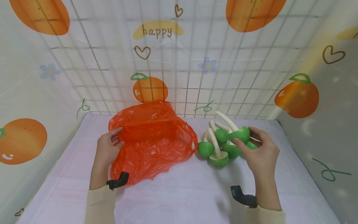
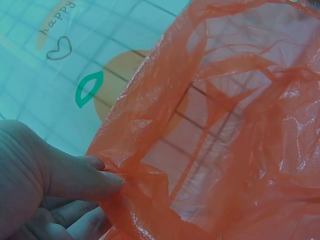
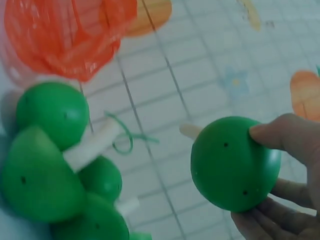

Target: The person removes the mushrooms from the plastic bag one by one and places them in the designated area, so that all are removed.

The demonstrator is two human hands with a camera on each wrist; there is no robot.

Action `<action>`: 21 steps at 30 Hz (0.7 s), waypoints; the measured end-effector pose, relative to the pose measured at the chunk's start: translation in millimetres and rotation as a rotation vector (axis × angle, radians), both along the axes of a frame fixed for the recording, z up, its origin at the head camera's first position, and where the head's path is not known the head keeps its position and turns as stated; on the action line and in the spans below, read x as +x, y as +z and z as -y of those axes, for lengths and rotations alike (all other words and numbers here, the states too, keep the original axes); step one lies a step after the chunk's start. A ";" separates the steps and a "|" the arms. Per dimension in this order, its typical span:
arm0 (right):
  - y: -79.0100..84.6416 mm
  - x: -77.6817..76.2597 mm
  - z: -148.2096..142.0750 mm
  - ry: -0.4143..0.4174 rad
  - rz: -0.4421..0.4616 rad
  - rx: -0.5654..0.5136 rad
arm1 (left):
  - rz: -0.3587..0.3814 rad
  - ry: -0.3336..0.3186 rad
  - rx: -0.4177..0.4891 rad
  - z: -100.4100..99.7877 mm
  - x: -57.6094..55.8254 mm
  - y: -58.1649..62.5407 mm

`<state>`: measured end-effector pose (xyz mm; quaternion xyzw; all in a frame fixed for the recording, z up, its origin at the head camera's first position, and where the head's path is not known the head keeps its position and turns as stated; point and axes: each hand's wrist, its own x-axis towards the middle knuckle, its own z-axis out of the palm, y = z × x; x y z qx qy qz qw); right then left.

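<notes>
My left hand (image 1: 107, 147) pinches the rim of a thin red plastic bag (image 1: 151, 140) between thumb and fingers. In the left wrist view the thumb lies over the bag's edge (image 2: 130, 180), and the mouth spreads wide to the right. My right hand (image 1: 261, 151) grips a green-capped toy mushroom (image 1: 240, 134) by its round cap, the white stem pointing away to the upper left. The right wrist view shows the dotted top of that held cap (image 3: 235, 165), raised apart from the others. Several similar mushrooms (image 1: 205, 150) lie heaped below and left of this hand.
A pale lilac cloth (image 1: 181, 199) covers the table. Behind it hangs a translucent curtain (image 1: 173, 62) printed with oranges, hearts and the word "happy", with a wire grid showing through. More curtain (image 1: 321, 140) encloses the right side. The mushroom heap sits beside the bag's right edge.
</notes>
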<state>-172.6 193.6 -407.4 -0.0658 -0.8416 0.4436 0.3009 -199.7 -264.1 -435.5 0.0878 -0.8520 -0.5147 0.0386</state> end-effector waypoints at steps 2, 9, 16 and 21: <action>-1.6 -0.9 -8.2 -0.059 0.023 -0.012 | -0.004 -0.001 -0.010 -0.2 -0.4 -0.3; -11.1 -3.9 -31.1 -0.216 0.111 -0.047 | -0.008 -0.003 -0.010 0.6 -0.7 -0.1; -25.1 -5.8 -56.9 -0.336 0.227 -0.133 | 0.010 -0.006 0.008 1.0 -0.9 1.9; -36.6 -5.7 -73.2 -0.388 0.264 -0.226 | 0.016 0.000 0.000 2.3 -0.3 3.0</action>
